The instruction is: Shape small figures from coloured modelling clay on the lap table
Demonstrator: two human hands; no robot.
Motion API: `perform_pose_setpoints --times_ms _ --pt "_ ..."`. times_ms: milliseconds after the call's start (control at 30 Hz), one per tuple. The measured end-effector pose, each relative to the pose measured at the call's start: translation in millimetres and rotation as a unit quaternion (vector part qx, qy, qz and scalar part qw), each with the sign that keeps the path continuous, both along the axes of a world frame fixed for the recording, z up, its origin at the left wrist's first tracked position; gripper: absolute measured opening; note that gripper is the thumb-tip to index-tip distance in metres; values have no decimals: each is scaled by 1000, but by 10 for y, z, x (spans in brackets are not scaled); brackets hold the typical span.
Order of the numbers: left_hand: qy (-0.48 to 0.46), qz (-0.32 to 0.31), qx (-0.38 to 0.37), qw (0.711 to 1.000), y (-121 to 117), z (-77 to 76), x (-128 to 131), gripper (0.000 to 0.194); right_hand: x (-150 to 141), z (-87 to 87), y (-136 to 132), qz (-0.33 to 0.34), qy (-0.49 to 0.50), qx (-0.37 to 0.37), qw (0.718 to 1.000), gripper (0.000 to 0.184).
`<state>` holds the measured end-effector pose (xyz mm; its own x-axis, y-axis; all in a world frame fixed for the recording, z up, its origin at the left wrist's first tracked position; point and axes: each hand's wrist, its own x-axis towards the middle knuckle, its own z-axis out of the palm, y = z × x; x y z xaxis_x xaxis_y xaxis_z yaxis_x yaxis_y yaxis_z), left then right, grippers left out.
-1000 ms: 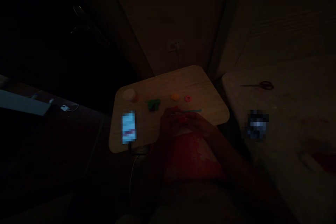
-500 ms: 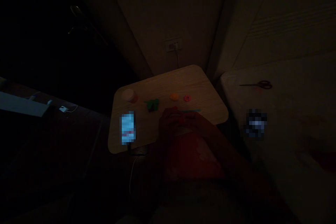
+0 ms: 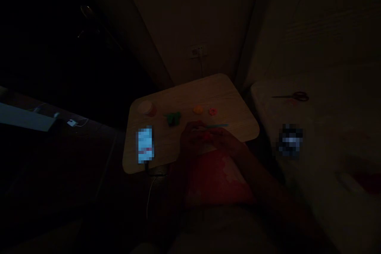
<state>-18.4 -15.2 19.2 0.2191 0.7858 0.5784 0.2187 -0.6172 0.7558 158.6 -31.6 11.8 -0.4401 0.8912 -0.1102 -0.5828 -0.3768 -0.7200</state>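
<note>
In dim light, my left hand [image 3: 191, 138] and my right hand [image 3: 224, 139] meet over the near edge of a small wooden table [image 3: 190, 93]. Their fingers are closed around a small red lump [image 3: 207, 136] that looks like modelling clay, and most of it is hidden. Just beyond the fingers lies a thin blue stick [image 3: 218, 125]. Farther back are a flat orange piece [image 3: 198, 109] and a pink flower-shaped piece [image 3: 212, 111]. A green shaped piece [image 3: 173, 118] sits left of my left hand.
A lidded tub [image 3: 146, 108] stands at the table's left. In front of it lies a lit phone [image 3: 145, 145] with a cable. Scissors [image 3: 297, 96] and a blurred-out dark object [image 3: 290, 140] rest on the pale surface at right. A wall socket [image 3: 198, 51] is behind the table.
The fingers of both hands have shifted slightly around the red lump. The other things on the table stay in place.
</note>
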Motion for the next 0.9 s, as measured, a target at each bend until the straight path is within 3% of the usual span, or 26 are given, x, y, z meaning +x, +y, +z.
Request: perform_pose_setpoints --times_ms 200,433,733,900 --pt "30 6 40 999 -5 -5 -4 18 -7 30 0 -20 -20 1 1000 25" --pt "60 20 63 996 -19 32 -4 18 -14 -7 13 -6 -28 -4 1000 37" --pt "105 22 76 991 -14 39 -7 21 -30 -4 8 -25 -52 -20 998 33" --pt "85 27 90 992 1 26 -4 20 -19 -11 16 -30 -69 -18 997 31"
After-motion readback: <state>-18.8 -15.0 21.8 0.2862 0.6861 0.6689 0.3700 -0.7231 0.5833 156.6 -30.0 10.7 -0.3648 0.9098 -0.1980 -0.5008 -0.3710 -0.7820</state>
